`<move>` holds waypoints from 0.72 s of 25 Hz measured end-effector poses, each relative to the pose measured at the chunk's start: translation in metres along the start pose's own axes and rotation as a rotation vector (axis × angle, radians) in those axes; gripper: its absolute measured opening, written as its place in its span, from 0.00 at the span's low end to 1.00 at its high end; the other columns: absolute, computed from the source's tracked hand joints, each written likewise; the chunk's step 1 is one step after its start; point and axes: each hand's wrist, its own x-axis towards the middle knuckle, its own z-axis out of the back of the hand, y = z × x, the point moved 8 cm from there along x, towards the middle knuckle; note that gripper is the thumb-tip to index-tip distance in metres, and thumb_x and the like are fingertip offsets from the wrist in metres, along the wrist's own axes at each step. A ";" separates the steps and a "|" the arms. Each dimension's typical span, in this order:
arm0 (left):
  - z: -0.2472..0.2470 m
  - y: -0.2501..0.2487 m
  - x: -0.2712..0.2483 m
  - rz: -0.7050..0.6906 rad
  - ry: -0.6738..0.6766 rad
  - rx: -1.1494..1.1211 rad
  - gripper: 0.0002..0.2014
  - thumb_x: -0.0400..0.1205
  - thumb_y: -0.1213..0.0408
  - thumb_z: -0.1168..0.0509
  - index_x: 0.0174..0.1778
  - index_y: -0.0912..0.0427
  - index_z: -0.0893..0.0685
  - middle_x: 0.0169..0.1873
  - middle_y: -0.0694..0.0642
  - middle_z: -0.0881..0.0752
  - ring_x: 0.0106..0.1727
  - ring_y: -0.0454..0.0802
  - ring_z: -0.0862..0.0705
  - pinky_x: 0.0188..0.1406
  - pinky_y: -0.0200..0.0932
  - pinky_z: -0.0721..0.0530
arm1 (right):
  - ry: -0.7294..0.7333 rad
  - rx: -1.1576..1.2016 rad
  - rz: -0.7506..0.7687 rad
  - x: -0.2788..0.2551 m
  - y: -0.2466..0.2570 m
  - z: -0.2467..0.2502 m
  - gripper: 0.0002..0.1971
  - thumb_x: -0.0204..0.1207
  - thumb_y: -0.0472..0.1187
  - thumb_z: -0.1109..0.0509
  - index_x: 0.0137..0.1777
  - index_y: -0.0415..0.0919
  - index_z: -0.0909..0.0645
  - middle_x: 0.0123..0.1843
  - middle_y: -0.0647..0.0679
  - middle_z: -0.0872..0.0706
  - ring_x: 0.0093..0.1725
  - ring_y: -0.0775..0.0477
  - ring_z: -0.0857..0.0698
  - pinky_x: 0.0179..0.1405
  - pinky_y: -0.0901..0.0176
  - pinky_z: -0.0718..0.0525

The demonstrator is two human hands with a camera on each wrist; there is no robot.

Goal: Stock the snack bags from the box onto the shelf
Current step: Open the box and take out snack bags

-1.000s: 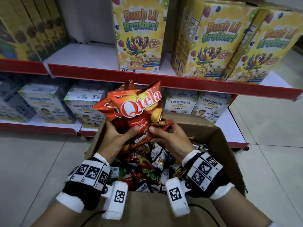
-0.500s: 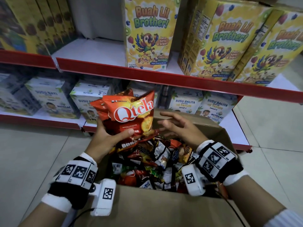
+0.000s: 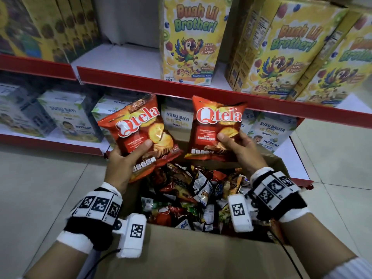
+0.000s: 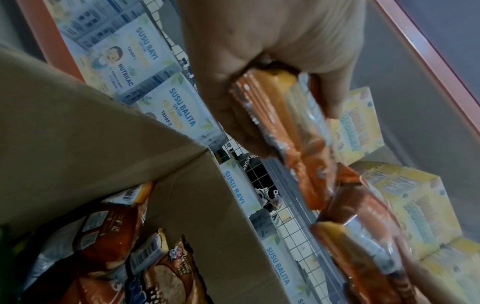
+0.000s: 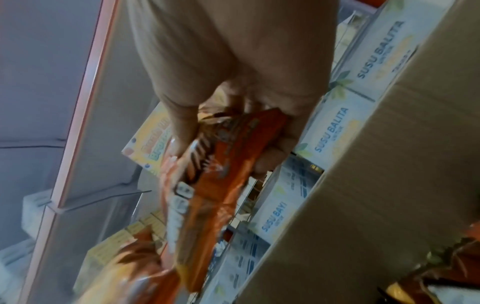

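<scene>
I hold two red Qtela snack bags upright above an open cardboard box (image 3: 197, 256) full of several mixed snack packs (image 3: 193, 194). My left hand (image 3: 128, 158) grips the left Qtela bag (image 3: 138, 125) by its lower part, thumb across the front. My right hand (image 3: 239, 150) grips the right Qtela bag (image 3: 217, 121) the same way. The left wrist view shows fingers of the left hand (image 4: 259, 86) curled round the bag's edge (image 4: 291, 127). In the right wrist view the right hand (image 5: 233, 86) pinches its bag (image 5: 213, 185). The red-edged shelf (image 3: 201, 90) runs just behind the bags.
Yellow Buah Lil Brother cereal boxes (image 3: 191, 41) stand on the upper shelf, with a bare white stretch (image 3: 120, 57) to their left. Pale milk-formula boxes (image 3: 70, 119) fill the lower shelf. Grey tiled floor (image 3: 40, 188) lies to both sides of the box.
My left hand held both bags together half a second ago while the right hand hovered open. Now my right hand has taken one bag, and both bags are raised and apart.
</scene>
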 end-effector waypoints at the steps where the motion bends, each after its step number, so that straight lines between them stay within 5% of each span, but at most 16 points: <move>1: -0.006 0.003 -0.002 0.033 0.041 -0.039 0.29 0.52 0.48 0.17 0.49 0.52 0.11 0.45 0.54 0.08 0.45 0.55 0.09 0.38 0.47 0.12 | -0.027 -0.009 0.004 0.001 0.000 0.007 0.42 0.45 0.63 0.19 0.63 0.51 0.20 0.58 0.49 0.11 0.55 0.45 0.12 0.56 0.47 0.15; 8: -0.087 0.024 -0.032 0.207 0.536 -0.070 0.30 0.50 0.48 0.14 0.48 0.50 0.09 0.48 0.58 0.09 0.48 0.56 0.09 0.40 0.44 0.12 | 0.286 0.029 -0.119 -0.013 -0.023 -0.018 0.33 0.56 0.53 0.20 0.63 0.48 0.20 0.58 0.46 0.11 0.58 0.40 0.12 0.59 0.44 0.17; 13: -0.065 0.009 -0.020 0.146 0.399 -0.115 0.34 0.43 0.47 0.14 0.45 0.53 0.09 0.43 0.56 0.08 0.42 0.54 0.09 0.35 0.45 0.12 | 0.372 0.016 -0.133 -0.016 -0.023 -0.027 0.23 0.71 0.51 0.35 0.65 0.42 0.22 0.52 0.46 0.11 0.48 0.47 0.12 0.46 0.57 0.14; 16: -0.027 0.003 -0.015 0.111 0.278 -0.129 0.34 0.45 0.51 0.14 0.46 0.57 0.11 0.40 0.55 0.08 0.38 0.52 0.09 0.32 0.44 0.12 | 0.507 -0.574 -0.042 -0.012 -0.036 -0.048 0.16 0.81 0.47 0.36 0.67 0.47 0.22 0.57 0.50 0.14 0.48 0.56 0.15 0.48 0.64 0.18; 18: 0.001 -0.001 -0.012 0.105 0.212 -0.138 0.23 0.59 0.60 0.19 0.49 0.58 0.14 0.40 0.55 0.08 0.38 0.51 0.09 0.31 0.43 0.12 | 0.667 -0.927 0.015 -0.009 -0.056 -0.073 0.14 0.82 0.46 0.36 0.66 0.49 0.20 0.58 0.50 0.14 0.47 0.58 0.16 0.46 0.68 0.21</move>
